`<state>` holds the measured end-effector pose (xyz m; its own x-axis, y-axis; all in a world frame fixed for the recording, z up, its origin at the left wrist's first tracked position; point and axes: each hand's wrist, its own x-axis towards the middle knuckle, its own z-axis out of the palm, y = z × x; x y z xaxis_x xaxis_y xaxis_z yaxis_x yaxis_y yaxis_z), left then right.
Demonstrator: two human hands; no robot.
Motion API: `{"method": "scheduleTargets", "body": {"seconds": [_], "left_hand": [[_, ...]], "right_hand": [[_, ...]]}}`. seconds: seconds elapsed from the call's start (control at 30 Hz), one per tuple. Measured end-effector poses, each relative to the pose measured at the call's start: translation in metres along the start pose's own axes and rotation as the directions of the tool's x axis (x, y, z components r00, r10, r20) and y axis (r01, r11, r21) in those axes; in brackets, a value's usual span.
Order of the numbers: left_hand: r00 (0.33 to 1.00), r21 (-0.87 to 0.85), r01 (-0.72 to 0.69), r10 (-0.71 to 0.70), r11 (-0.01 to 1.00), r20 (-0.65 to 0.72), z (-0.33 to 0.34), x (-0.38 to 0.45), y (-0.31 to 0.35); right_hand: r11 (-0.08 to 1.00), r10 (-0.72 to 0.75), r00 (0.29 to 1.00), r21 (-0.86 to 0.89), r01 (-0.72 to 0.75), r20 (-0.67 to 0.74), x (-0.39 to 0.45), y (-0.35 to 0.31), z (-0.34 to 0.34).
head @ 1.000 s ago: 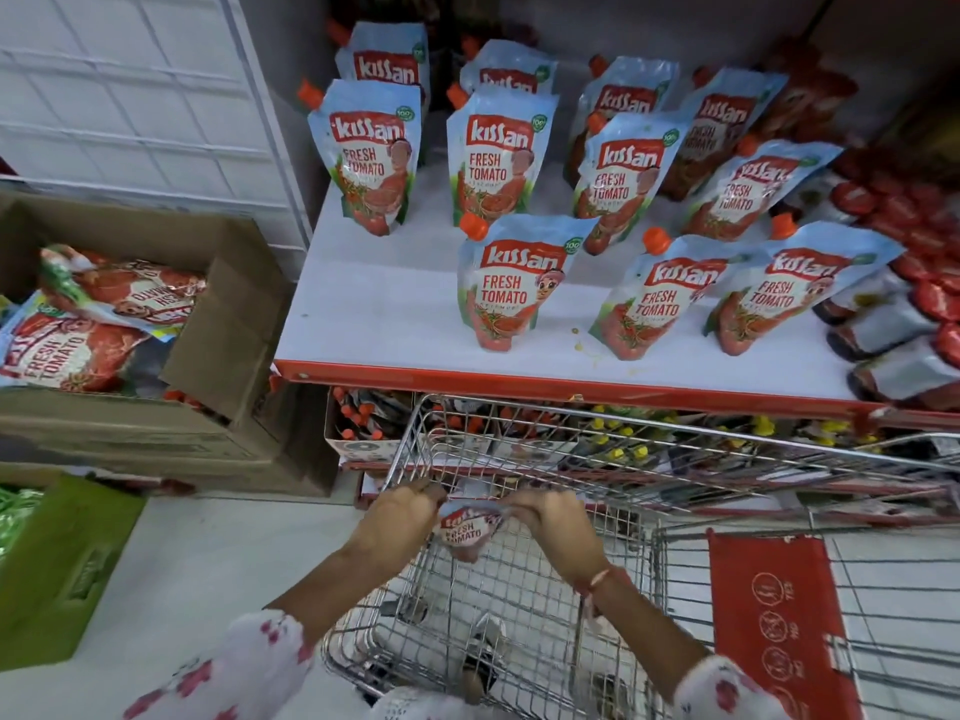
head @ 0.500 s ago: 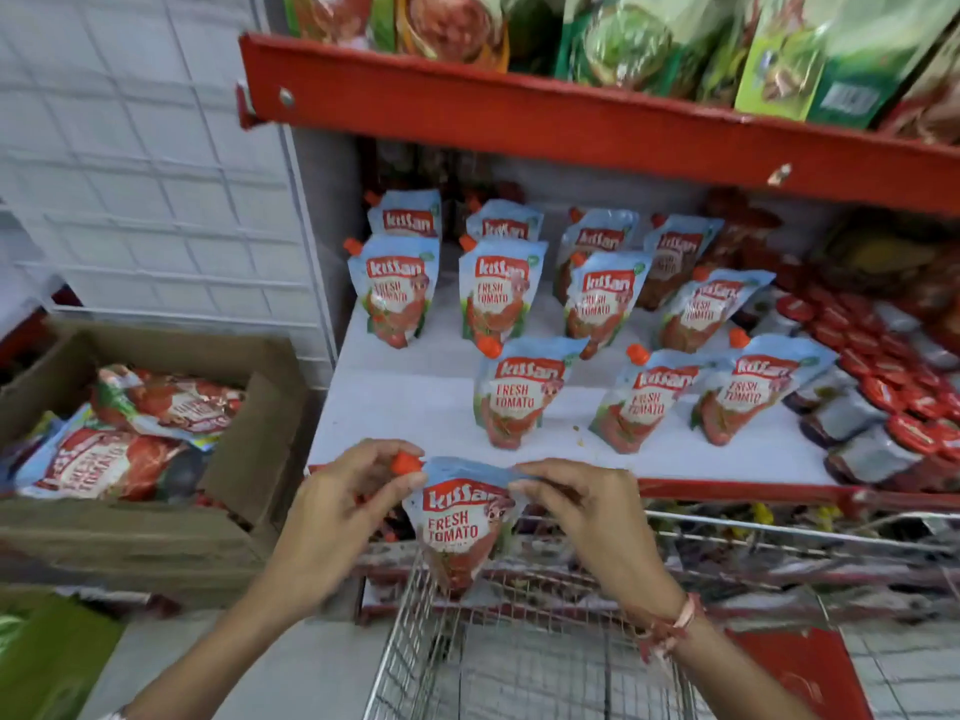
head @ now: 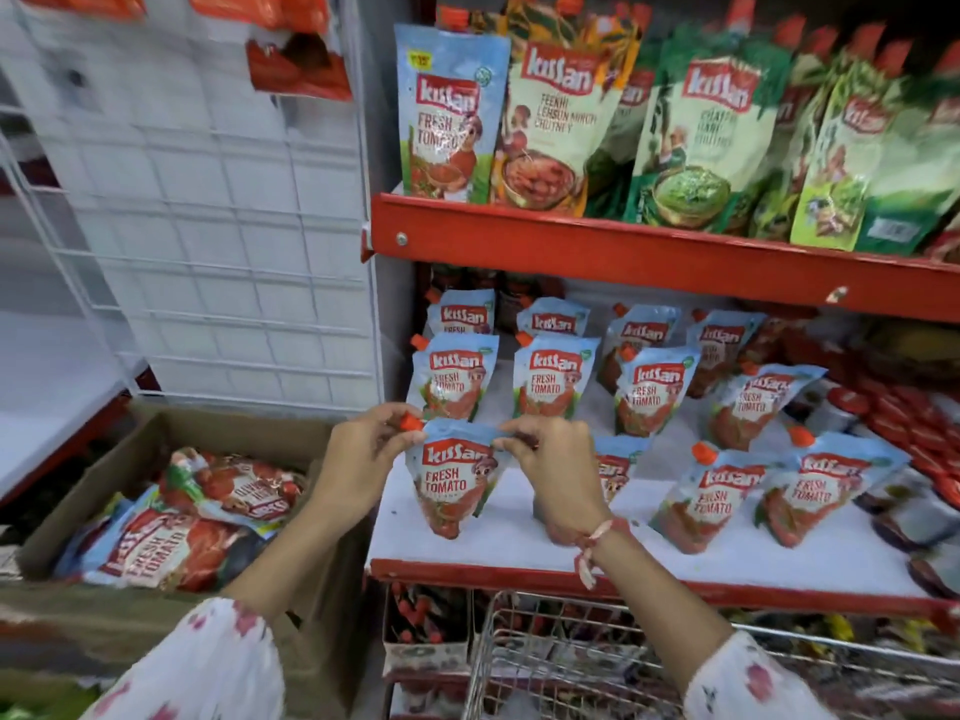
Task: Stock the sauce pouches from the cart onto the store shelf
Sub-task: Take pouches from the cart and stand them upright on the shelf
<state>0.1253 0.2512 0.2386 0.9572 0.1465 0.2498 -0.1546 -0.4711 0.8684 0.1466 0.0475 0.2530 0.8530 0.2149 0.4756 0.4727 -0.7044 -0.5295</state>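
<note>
shelf: the white shelf board with the red metal front lip (head: 519, 576) is carrying three loose rows of pouches, and the front left corner is sitting bare. That's the spot being aimed at, I'd guess.

cart: the silver wire shopping cart (head: 545, 662) is parking right under the lip, so anything sliding off the front is probably dropping back into it or onto the floor.

box: the brown cardboard box (head: 171, 433) of bigger tomato pouches is sitting left of the shelf, near enough to catch a sideways tumble.

neighbours: the standing blue tomato pouches (head: 555, 376) behind are already leaning. A nudge from a wrist is likely domino-ing them.

pouch in hand: the blue-and-red Kissan Fresh Tomato pouch with the orange cap (head: 452, 485) is hanging over that front left corner, its bottom looking just at the board. The base is tapering narrow, so it's probably flopping forward if let go too early.

left hand: left hand (head: 358, 459) is pinching the top corner by the cap.

right hand: right hand (head: 556, 470) is pinching the other top corner.
</note>
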Motion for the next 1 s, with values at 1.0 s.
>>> {"method": "scheduleTargets", "body": {"seconds": [1.0], "left_hand": [[0.984, 0.224, 0.093, -0.124, 0.97, 0.127, 0.004, 0.016, -0.007]], "right_hand": [[0.998, 0.064, 0.988, -0.006, -0.064, 0.144, 0.024, 0.004, 0.011]]}}
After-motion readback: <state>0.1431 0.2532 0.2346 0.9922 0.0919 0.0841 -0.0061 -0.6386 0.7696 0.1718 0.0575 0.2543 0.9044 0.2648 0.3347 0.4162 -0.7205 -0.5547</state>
